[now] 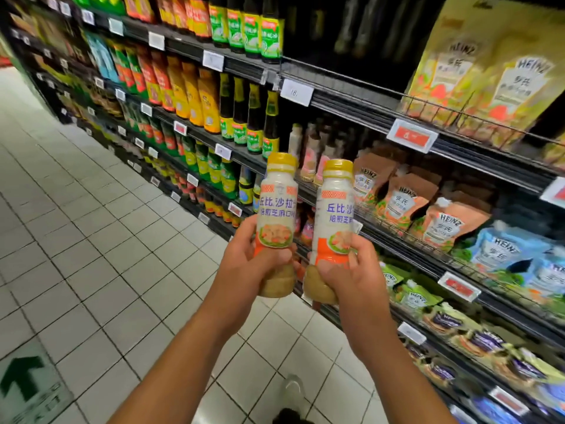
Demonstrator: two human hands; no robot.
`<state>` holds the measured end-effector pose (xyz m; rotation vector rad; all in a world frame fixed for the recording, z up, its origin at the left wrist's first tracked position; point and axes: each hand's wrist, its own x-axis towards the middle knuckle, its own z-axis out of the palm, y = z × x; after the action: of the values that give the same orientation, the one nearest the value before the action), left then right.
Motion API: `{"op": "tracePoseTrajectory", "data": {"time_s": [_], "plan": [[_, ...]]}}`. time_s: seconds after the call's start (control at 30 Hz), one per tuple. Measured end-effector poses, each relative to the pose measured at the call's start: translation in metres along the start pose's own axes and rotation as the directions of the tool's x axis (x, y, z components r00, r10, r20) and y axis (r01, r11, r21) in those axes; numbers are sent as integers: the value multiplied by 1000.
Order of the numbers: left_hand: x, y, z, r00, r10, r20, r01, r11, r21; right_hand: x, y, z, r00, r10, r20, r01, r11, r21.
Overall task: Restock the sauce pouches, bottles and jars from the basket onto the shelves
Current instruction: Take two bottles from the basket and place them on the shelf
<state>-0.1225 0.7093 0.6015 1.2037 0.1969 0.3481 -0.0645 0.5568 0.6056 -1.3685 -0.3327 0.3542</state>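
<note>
Left hand (pixel 244 258) has a closed grip on one dressing bottle (pixel 276 215); right hand (pixel 345 270) clasps another bottle (pixel 334 221) just beside, both upright, shelves (pixel 351 102) at two o'clock.

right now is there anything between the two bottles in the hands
Nothing sits between them. In the head view the left bottle and the right bottle are upright side by side, with only a narrow gap showing the shelves behind.
</note>
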Motion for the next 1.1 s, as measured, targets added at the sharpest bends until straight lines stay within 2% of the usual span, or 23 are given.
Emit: {"op": "tracePoseTrajectory", "data": {"time_s": [0.5, 0.9, 1.1], "plan": [[182, 27, -6, 999, 51, 9, -51, 998, 20, 180, -18, 8, 996, -67, 61, 65, 997, 44], [296, 36, 0, 991, 58, 124, -63, 997, 33, 278, -34, 5, 991, -130, -7, 130, 991, 36], [357, 50, -6, 973, 59, 225, -60, 998, -5, 323, -43, 14, 978, -166, -126, 171, 985, 29]]}}
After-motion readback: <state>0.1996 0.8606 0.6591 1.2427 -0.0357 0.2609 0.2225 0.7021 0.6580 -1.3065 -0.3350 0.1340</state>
